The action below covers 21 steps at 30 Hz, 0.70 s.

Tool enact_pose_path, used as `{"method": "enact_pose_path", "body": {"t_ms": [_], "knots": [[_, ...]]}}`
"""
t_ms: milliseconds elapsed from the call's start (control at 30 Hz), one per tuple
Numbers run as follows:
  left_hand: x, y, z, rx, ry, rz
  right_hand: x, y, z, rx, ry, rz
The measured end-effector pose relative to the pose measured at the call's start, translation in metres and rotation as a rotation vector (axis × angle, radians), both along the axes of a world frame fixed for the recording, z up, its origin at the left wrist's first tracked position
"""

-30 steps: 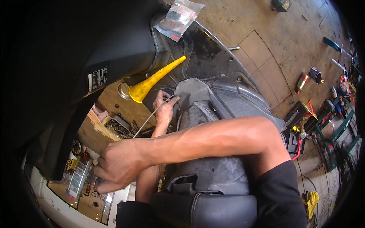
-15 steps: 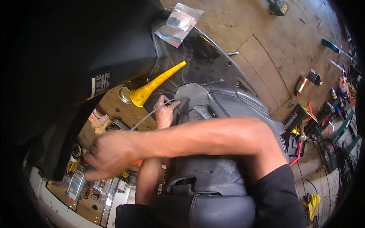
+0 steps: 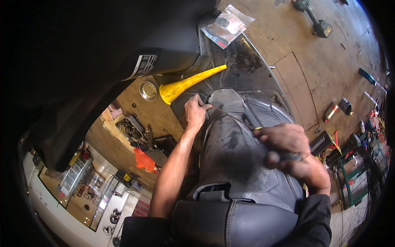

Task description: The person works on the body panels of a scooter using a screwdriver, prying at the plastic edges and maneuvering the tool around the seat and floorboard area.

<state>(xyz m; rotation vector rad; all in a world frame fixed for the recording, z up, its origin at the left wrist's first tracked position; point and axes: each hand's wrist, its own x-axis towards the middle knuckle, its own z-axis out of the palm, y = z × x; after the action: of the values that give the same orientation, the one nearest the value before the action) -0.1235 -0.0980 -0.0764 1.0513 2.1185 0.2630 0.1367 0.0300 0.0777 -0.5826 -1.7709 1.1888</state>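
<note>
I am over a black scooter, its seat [image 3: 259, 220] nearest me and a scuffed centre panel [image 3: 234, 160] ahead of it. My right hand [image 3: 288, 146], smeared by motion, is wrapped round the handle of what looks like a long screwdriver [image 3: 232, 117] with a yellowish collar. Its thin shaft slants across the panel toward my left fingertips. At the panel's left edge, my left hand [image 3: 196, 111] is closed, thumb against fingers; whatever it pinches is too small to make out. A yellow funnel [image 3: 185, 85] lies on the footboard just beyond that hand.
A clear plastic bag [image 3: 228, 26] rests on the footboard's far end. On the floor are a round metal dish [image 3: 148, 91], a tray of parts [image 3: 129, 127], an orange-red cloth [image 3: 144, 160], a cordless power tool [image 3: 322, 29] and cans [image 3: 331, 111]. A green rack [image 3: 349, 177] stands at right.
My right hand has swung from the far left, where its arm crossed over my left arm, to the panel's right side, bringing the screwdriver across. My left hand stays at the panel edge. The view has shifted.
</note>
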Motion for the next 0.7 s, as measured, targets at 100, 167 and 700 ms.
{"method": "enact_pose_path", "body": {"t_ms": [100,167,700], "knots": [[0.008,0.003,-0.003,0.045,-0.023,0.002,0.026,-0.015,-0.018,-0.003,0.034,-0.187],[0.006,0.002,-0.001,0.003,-0.002,0.016,0.037,-0.016,-0.014,-0.133,-0.074,-0.125],[0.003,0.002,-0.007,-0.020,0.013,0.018,0.042,0.055,-0.105,-0.659,0.015,-0.566]]}}
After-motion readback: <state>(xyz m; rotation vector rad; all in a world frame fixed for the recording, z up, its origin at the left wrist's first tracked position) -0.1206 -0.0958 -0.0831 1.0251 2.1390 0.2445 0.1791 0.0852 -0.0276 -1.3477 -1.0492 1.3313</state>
